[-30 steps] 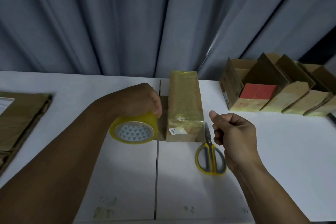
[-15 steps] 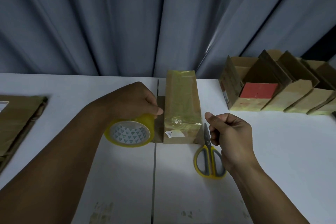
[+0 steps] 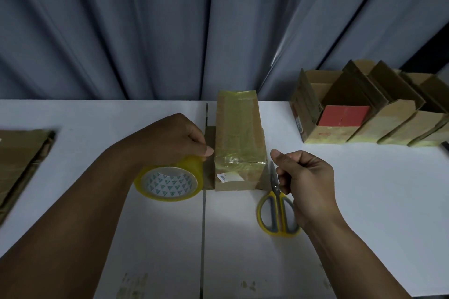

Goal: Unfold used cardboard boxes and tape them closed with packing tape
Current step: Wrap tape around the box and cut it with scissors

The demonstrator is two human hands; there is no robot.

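Note:
A narrow cardboard box (image 3: 239, 143), wrapped in yellowish tape with a small white label on its near end, lies lengthwise at the table's middle. My left hand (image 3: 170, 138) grips a roll of yellow packing tape (image 3: 170, 183) from above, holding it against the box's left side with the thumb tip at the box's edge. On the box's right, my right hand (image 3: 306, 177) hovers with its fingers curled and thumb raised. I see nothing held in it. Yellow-handled scissors (image 3: 277, 216) lie on the table just under and left of that hand.
A row of several open cardboard boxes (image 3: 364, 133), one with a red flap, stands at the back right. Flattened cardboard (image 3: 21, 153) lies at the left edge. The white table (image 3: 376, 201) has a seam down its middle. A grey curtain (image 3: 170, 31) hangs behind.

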